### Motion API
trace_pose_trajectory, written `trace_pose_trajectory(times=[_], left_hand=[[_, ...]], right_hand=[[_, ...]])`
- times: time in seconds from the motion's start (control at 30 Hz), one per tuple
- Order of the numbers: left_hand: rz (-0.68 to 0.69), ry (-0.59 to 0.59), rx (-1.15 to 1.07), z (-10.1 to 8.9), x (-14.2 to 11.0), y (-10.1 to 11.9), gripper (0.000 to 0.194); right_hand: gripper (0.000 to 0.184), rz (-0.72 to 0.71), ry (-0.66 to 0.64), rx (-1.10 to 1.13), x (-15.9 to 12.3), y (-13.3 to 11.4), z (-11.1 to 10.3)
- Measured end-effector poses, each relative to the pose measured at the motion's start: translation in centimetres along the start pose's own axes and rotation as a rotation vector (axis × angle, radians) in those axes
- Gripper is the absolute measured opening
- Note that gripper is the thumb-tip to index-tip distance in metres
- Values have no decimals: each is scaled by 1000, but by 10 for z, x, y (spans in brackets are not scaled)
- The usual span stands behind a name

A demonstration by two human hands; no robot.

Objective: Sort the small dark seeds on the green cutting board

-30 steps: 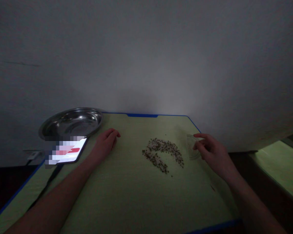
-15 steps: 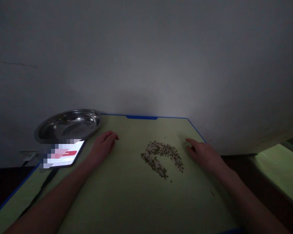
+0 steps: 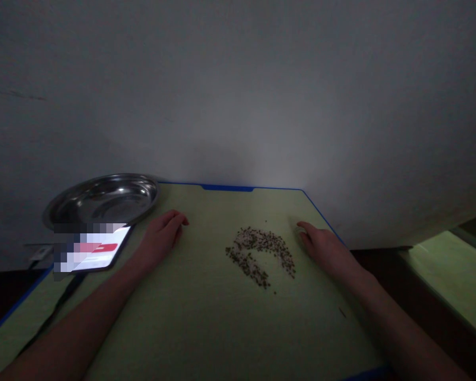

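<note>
A C-shaped spread of small mixed grains, pale and dark brown [image 3: 261, 241], lies on the pale yellow-green table [image 3: 206, 317]. To its left my left hand [image 3: 165, 234] rests on the tabletop, fingers loosely bent and nothing seen in them. My right hand [image 3: 319, 241] lies near the right edge, its fingers and thumb slightly apart and holding nothing visible. Neither hand touches the grains. The undersides of both hands are hidden.
A shiny steel basin [image 3: 103, 203] stands at the back left. In front of it lies a lit phone or tablet [image 3: 99, 256], partly pixelated, with a dark strap or cable [image 3: 63, 301] beside it. A grey wall [image 3: 238, 95] rises behind the table.
The whole view has shifted slightly, so everything appears a little farther left and higher. The right thumb and fingers look slightly closer together. The grains keep their shape.
</note>
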State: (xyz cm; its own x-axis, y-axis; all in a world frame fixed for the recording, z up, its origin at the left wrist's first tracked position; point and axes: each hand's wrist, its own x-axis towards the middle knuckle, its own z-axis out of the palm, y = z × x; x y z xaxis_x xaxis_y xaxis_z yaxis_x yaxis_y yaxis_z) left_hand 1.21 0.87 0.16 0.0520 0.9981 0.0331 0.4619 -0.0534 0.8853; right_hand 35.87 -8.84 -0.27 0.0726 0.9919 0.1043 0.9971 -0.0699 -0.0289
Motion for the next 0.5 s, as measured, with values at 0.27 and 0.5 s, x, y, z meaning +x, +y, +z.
trace_pose_trajectory(times=[0.27,0.5], left_hand=[[-21,-12,-4,0,-1,3,25],[1,-4,16,-1,-1,2,25]], right_hand=[[44,1,5,-4,4,-2,2],[44,13,-4,20,1,0,3]])
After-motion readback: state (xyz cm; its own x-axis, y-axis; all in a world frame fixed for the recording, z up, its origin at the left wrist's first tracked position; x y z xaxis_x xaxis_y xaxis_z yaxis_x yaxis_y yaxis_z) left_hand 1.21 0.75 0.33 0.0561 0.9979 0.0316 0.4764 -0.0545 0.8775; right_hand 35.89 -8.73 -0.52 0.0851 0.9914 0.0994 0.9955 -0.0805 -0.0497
